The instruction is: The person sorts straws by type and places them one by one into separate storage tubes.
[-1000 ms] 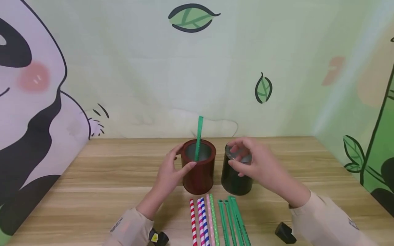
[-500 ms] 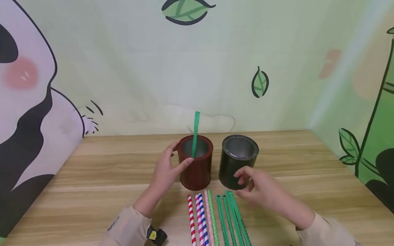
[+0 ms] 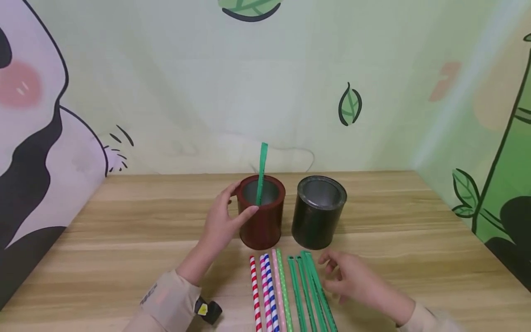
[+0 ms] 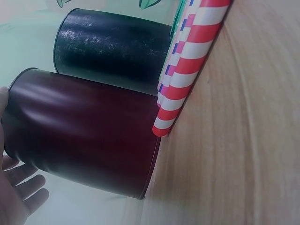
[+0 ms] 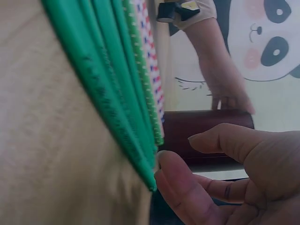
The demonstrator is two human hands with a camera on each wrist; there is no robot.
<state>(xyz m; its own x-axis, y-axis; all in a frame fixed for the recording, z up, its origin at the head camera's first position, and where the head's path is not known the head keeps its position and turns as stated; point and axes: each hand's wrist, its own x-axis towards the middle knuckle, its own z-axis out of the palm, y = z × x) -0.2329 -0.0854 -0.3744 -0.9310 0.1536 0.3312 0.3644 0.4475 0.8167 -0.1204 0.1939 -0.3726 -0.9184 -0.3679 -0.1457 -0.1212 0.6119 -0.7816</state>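
Panda-print backdrop (image 3: 265, 92), wood-grain table (image 3: 145, 221), and the interesting bit is at the fingertips. The right hand (image 3: 348, 276) isn't grasping anything: thumb and index are parted, right by the far ends of the loose green straws (image 3: 313, 269), though I can't tell whether a fingertip actually touches one. The left hand (image 3: 221, 226) does have a grip, thumb at the near rim of the brown cup (image 3: 261, 230) and fingers round the other side. Those loose straws lie in front of the cups, the two rightmost pretty much overlapping at their tips, so I'd go for the outermost, pinch it close to the end and lift gently so its neighbour doesn't tag along. A light, steady left hand seems wise too, so the cup can't tip. One upright straw (image 3: 262, 173), also green, leans slightly inside the brown cup and pokes well above the rim. Just left of the loose ones are the patterned straws (image 3: 271, 290), best not nudged. The black cup (image 3: 316, 226) stands beside the brown one, no hand on it.
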